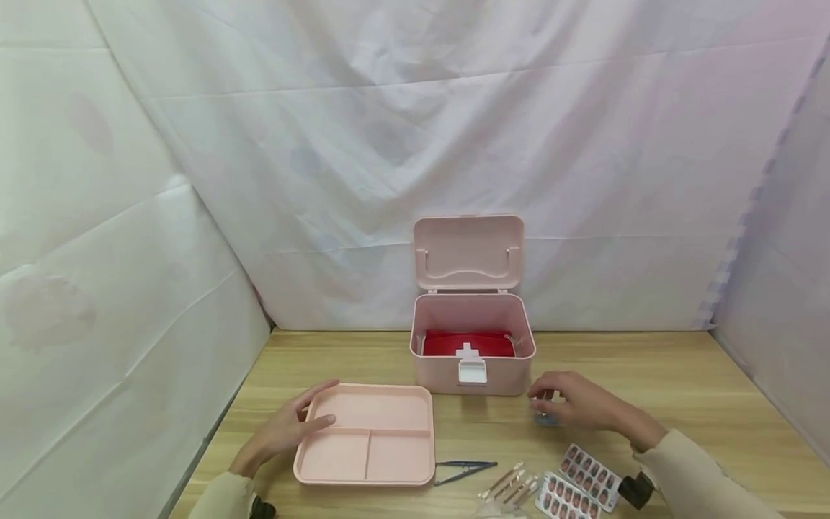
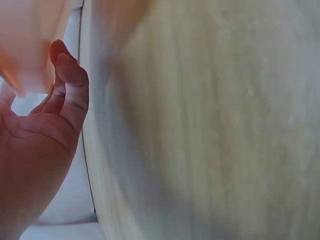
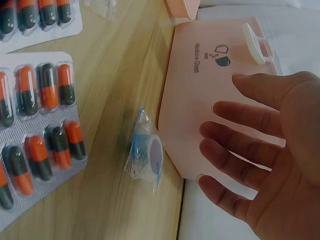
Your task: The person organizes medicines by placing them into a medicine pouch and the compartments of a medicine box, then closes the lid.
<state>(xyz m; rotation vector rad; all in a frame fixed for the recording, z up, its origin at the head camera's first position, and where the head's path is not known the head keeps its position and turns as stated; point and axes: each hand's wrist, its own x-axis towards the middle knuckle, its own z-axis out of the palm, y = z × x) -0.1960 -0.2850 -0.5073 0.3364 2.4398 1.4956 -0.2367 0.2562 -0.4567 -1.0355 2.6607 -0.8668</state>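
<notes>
My left hand (image 1: 282,429) grips the left edge of a pale pink divided tray (image 1: 382,407), the thumb over the rim. In the left wrist view its fingers (image 2: 75,90) curl against the outside of the tray wall (image 2: 30,40). To the right, my right hand (image 1: 577,404) hovers over a small clear packet (image 3: 147,152) with blue print and a white roll inside. The right wrist view shows its fingers (image 3: 235,150) loosely bent, apart from the packet, holding nothing. Behind stands a pink medicine chest (image 1: 437,375), lid raised, with something red (image 1: 441,344) inside.
Dark tweezers (image 1: 463,470) lie right of the tray. Wooden-stemmed swabs (image 1: 509,486) sit at the front, beside two blister packs (image 1: 590,476) of orange and dark capsules. White cloth (image 1: 337,180) hangs behind the wooden table (image 1: 337,353).
</notes>
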